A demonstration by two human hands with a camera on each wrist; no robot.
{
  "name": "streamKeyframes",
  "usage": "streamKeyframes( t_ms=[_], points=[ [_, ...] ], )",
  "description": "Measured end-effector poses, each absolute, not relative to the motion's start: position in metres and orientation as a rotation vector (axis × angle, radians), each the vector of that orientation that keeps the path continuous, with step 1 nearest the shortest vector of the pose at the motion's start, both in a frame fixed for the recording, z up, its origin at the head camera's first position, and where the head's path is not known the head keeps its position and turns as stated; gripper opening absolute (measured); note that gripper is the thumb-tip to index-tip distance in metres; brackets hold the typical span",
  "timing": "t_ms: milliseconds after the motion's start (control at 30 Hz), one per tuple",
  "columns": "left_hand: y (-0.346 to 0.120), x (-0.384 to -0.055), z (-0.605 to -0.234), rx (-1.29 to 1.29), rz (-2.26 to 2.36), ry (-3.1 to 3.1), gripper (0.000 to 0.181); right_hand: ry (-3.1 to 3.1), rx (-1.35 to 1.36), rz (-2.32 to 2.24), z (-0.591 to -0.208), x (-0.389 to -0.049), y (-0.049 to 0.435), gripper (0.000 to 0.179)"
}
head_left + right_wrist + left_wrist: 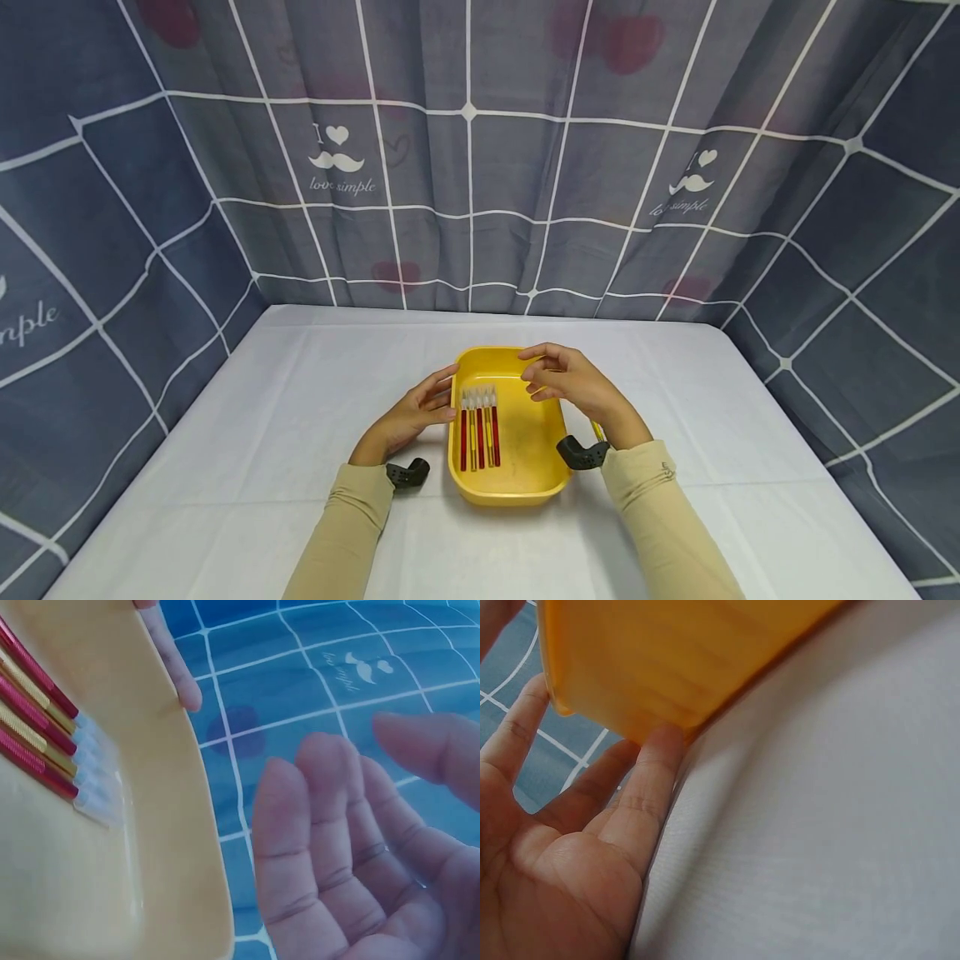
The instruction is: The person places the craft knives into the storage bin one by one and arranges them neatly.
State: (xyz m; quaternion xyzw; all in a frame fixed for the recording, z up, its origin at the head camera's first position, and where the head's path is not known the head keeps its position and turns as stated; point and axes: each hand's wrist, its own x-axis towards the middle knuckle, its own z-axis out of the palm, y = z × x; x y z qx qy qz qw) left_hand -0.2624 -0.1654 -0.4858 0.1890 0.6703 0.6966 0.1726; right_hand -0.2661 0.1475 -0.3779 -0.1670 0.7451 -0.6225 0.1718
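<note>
A yellow plastic tray [528,442] lies lengthwise on the table. In its left half several slim rods [480,433], red and gold with knurled grips and clear caps, lie side by side, capped ends pointing away from me. My left hand [412,417] rests against the tray's left side, its fingers extended; in the left wrist view the fingertips [664,742] touch the yellow wall. Over the tray's right rim is my right hand [573,383], loosely bent and holding nothing. The right wrist view shows its fingers [281,825] apart from the tray wall.
A gold rod [597,431] lies right of the tray, partly hidden under my right wrist. White cloth [300,400] covers the table. Dark checked curtains [420,167] hang behind it and along both sides.
</note>
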Motion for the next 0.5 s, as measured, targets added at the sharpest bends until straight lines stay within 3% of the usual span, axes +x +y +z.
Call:
streamKeyframes(
  t_ms=[500],
  points=[
    [-0.165, -0.262, -0.487, 0.531, 1.981, 1.906, 0.089, 2.21, -0.47, -1.971, -0.383, -0.262, 0.181, 0.033]
  ],
)
